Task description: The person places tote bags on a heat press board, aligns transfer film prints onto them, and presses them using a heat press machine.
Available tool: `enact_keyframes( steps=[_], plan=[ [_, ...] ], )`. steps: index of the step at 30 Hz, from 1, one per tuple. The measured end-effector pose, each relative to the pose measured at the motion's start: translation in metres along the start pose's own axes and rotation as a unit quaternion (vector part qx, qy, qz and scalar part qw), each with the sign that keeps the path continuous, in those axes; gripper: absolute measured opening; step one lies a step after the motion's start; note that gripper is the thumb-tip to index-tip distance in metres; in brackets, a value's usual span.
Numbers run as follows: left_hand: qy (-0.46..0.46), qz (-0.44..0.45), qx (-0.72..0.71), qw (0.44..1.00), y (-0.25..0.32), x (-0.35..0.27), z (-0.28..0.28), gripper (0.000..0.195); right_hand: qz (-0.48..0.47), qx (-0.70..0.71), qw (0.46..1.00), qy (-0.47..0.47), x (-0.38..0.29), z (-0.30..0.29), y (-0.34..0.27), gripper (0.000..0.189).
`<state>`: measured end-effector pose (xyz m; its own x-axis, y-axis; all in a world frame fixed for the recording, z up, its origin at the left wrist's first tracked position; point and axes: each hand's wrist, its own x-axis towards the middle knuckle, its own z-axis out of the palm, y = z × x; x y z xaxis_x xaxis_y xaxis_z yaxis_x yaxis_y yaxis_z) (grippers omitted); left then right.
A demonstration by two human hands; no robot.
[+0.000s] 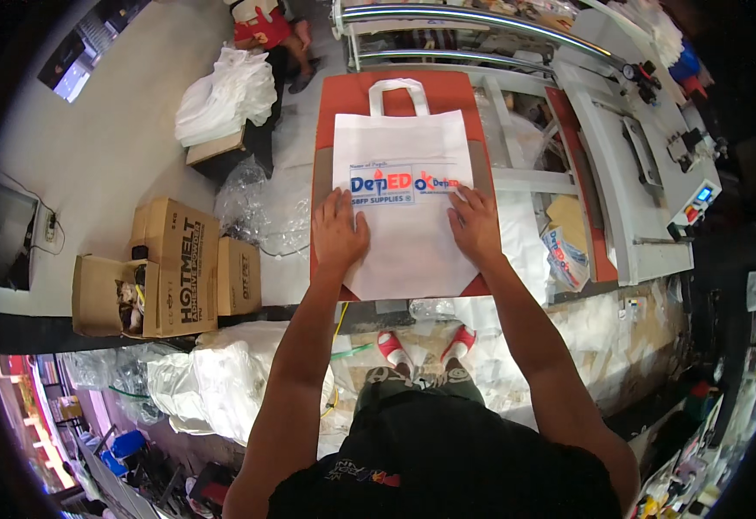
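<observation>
A white fabric tote bag (pixel 410 246) lies flat on a red and brown platen (pixel 339 97), its loop handles pointing away from me. Across its middle runs a blue and red print (pixel 381 185) on what looks like clear film. My left hand (pixel 340 230) rests palm down at the bag's left edge, fingertips beside the print. On the right, my right hand (pixel 475 224) presses flat near the print's right end. Both hands have their fingers a little apart and grasp nothing.
A heat press machine (pixel 637 162) with a control panel stands at the right. Stacked white bags (pixel 225 97) sit at the upper left. Cardboard boxes (pixel 186 259) stand at the left, near crumpled clear plastic (pixel 245 194). Another person (pixel 261 29) is at the top, beyond the stack.
</observation>
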<state>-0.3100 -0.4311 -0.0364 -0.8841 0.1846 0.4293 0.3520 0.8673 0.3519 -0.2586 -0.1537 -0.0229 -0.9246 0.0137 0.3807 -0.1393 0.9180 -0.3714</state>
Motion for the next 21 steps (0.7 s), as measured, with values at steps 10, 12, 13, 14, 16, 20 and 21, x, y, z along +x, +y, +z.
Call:
enact_keyframes(
  steps=[10,12,13,14,16,20,21],
  plan=[
    [0.061,-0.023,-0.092,0.994,-0.020,-0.006,-0.011,0.047,0.020,0.098,0.993,0.059,0.000,-0.024,-0.013,0.037],
    [0.078,-0.038,-0.140,0.986,-0.012,-0.010,-0.033,0.043,0.039,0.094,0.986,0.132,-0.017,-0.061,0.017,0.035],
    [0.098,-0.059,-0.177,0.978,-0.012,-0.018,-0.048,0.039,0.036,0.045,0.987,0.152,-0.029,-0.082,0.043,0.033],
    [0.109,-0.081,-0.179,0.974,-0.027,-0.031,-0.062,0.036,0.028,0.001,0.985,0.172,-0.040,-0.105,0.071,0.032],
    [0.131,-0.126,-0.179,0.967,-0.060,-0.069,-0.085,0.030,0.050,-0.124,0.977,0.165,-0.062,-0.173,0.134,0.034],
    [0.145,-0.224,-0.013,0.964,-0.122,-0.176,-0.111,0.028,0.116,-0.385,0.882,0.246,-0.083,-0.268,0.235,0.040],
    [0.143,-0.235,-0.001,0.961,-0.122,-0.197,-0.111,0.024,0.139,-0.405,0.879,0.210,-0.088,-0.284,0.256,0.042]
  ],
)
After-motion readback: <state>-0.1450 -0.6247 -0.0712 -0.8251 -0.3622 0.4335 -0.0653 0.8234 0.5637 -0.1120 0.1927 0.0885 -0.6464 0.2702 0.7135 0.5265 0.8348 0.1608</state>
